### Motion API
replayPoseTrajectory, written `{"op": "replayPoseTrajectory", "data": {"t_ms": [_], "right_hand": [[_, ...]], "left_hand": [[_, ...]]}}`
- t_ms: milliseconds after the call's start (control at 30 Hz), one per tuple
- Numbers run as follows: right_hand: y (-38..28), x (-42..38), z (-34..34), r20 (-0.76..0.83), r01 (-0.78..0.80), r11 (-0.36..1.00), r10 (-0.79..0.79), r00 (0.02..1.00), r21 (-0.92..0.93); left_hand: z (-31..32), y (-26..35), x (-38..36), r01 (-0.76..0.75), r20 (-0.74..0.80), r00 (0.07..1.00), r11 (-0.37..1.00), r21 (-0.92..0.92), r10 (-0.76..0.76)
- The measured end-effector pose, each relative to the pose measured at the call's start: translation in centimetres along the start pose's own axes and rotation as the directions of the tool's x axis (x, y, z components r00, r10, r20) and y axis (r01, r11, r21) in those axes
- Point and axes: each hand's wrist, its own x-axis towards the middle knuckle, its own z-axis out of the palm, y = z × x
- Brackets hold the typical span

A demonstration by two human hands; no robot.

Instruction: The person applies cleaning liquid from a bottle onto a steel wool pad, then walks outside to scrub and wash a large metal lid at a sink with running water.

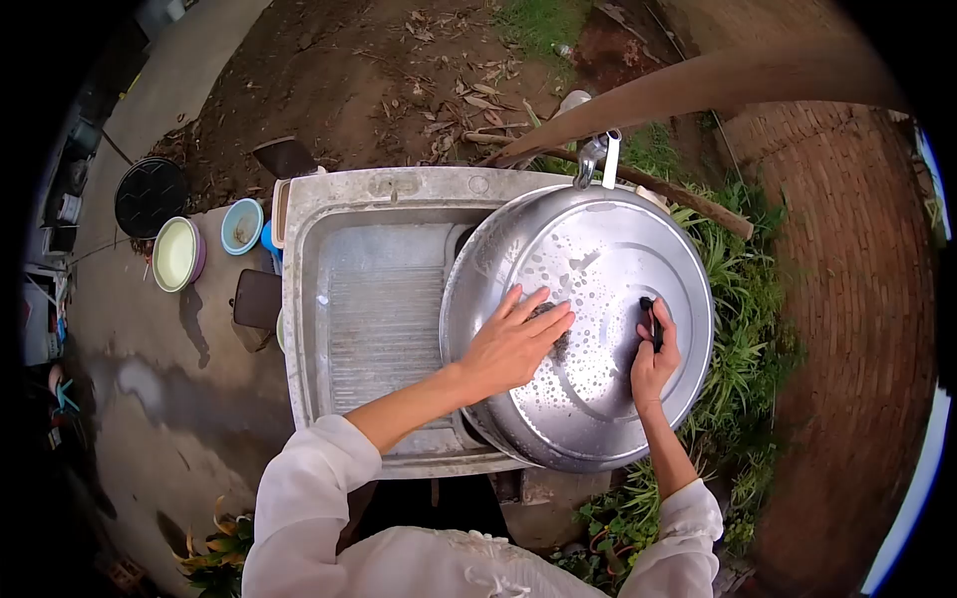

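Note:
A large round metal lid [598, 239] wet with droplets covers the right part of a stone sink [304, 379]. My left hand [510, 344] lies on the lid with its fingers over a dark grey scouring pad [561, 346], partly hidden beneath them. My right hand [653, 369] is closed around the lid's black handle [657, 331]. Just above the lid's far rim stands a metal tap [591, 159] with a white lever.
The sink's ribbed washboard [384, 319] shows left of the lid. A wooden beam [698, 95] slants behind the tap. Basins, one pale green [175, 255] and one light blue [242, 227], are on the ground at left. Plants [743, 299] grow beside the sink at right.

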Motion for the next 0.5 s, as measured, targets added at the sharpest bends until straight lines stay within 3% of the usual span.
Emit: {"op": "replayPoseTrajectory", "data": {"t_ms": [33,100,133,200,267,367,433,500], "right_hand": [[0.1,0.1,0.0,0.002,-0.011,1.000,0.011,1.000,-0.009],[-0.2,0.0,-0.2,0.002,0.009,1.000,-0.009,1.000,-0.012],[0.0,0.0,-0.2,0.000,0.021,0.999,-0.021,1.000,-0.024],[0.2,0.1,-0.2,-0.013,0.046,0.998,-0.046,0.999,-0.033],[0.4,0.3,-0.1,-0.031,0.048,0.999,-0.048,0.998,-0.010],[0.3,0.1,-0.3,-0.037,0.095,0.995,-0.096,0.995,-0.038],[0.1,0.2,-0.4,-0.025,0.103,0.994,-0.103,0.994,-0.023],[0.1,0.0,-0.3,-0.035,0.092,0.996,-0.092,0.995,-0.005]], "left_hand": [[0.3,-1.5,2.7,-0.016,-0.005,1.000,1.000,0.006,0.016],[0.2,-5.1,10.2,0.179,-0.154,0.976,0.968,0.177,-0.152],[0.2,-4.9,11.2,0.168,-0.162,0.977,0.971,0.170,-0.140],[-0.1,-4.1,11.9,0.288,-0.115,0.956,0.934,0.209,-0.269],[0.7,0.0,6.7,0.072,-0.039,0.997,0.985,0.154,-0.066],[0.2,4.2,-0.4,-0.078,0.156,0.986,0.994,0.074,0.066],[-0.7,2.1,0.3,0.014,0.088,0.996,0.977,0.214,-0.033],[-1.7,-2.5,4.3,0.211,-0.117,0.976,0.940,0.268,-0.185]]}}
